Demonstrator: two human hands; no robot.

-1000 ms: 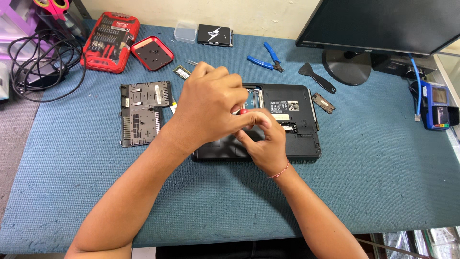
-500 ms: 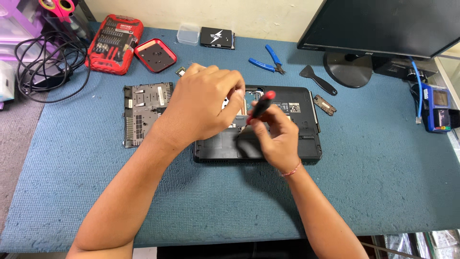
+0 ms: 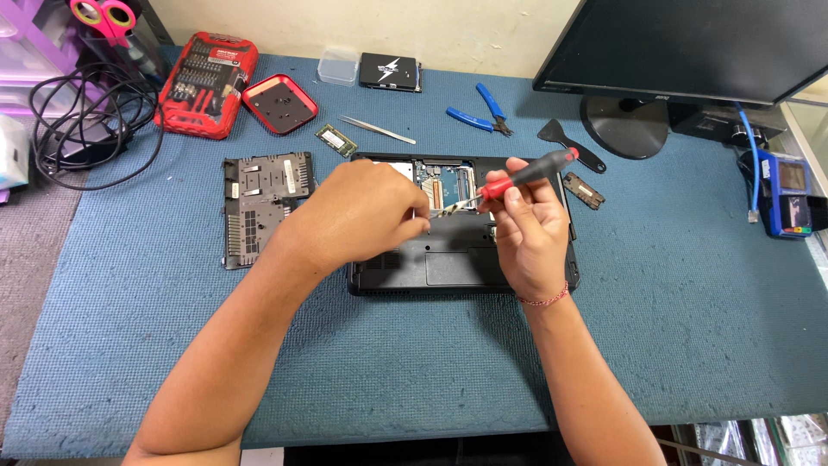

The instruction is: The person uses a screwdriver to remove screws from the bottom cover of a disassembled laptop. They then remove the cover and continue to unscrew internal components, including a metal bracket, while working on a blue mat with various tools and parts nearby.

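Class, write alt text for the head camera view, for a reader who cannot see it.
A right hand holds a red and black screwdriver over an opened laptop lying upside down on a blue mat, while the left hand pinches near its tip. A removed cover panel lies left.

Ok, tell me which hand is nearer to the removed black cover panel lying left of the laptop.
Left. The left hand sits just right of the cover panel, over the laptop; the right hand, holding the screwdriver, is farther right.
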